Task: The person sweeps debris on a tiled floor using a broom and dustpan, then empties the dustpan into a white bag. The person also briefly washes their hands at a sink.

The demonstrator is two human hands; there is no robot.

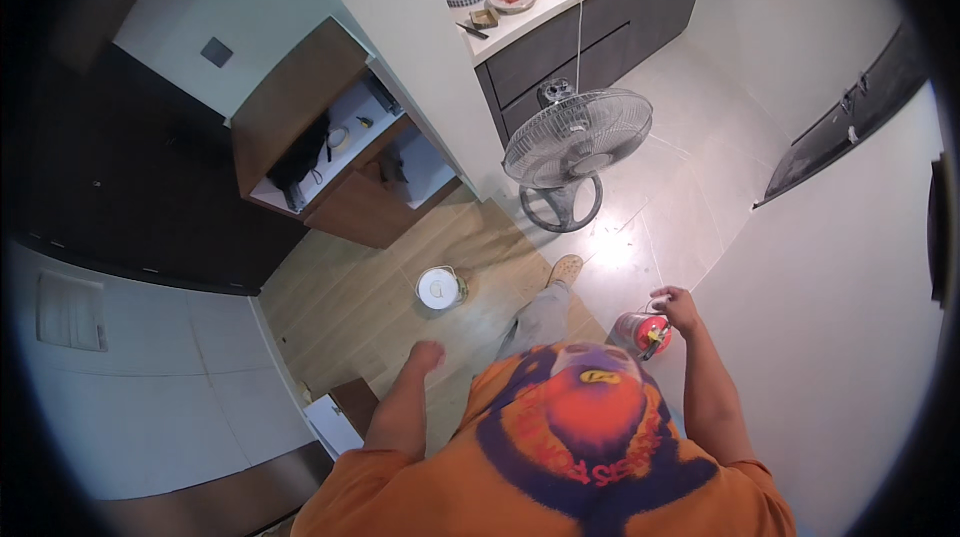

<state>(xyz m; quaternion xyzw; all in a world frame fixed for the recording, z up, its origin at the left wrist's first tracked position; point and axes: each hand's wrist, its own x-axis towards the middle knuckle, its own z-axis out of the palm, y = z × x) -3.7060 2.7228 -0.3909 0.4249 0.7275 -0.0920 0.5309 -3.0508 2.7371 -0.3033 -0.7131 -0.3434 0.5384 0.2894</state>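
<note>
My right hand (679,309) is closed round the thin handle of a small paint pail (630,326) with a reddish-pink inside. A tool with a dark and yellowish handle (657,339) sticks out of the pail's top; its other end is hidden. Lower on the opposite side, my left hand (429,355) hangs beside my body with its fingers curled in and nothing visible in it. Closest to that hand, a bucket with a white lid (438,289) and a wire handle stands upright on the wood-look floor.
Ahead stands a grey fan (580,142) on a round base, its cord running up to a counter (560,7) with a tub, a plate and tools. At the left is an open brown cabinet (340,187). A white wall (850,267) runs along the right.
</note>
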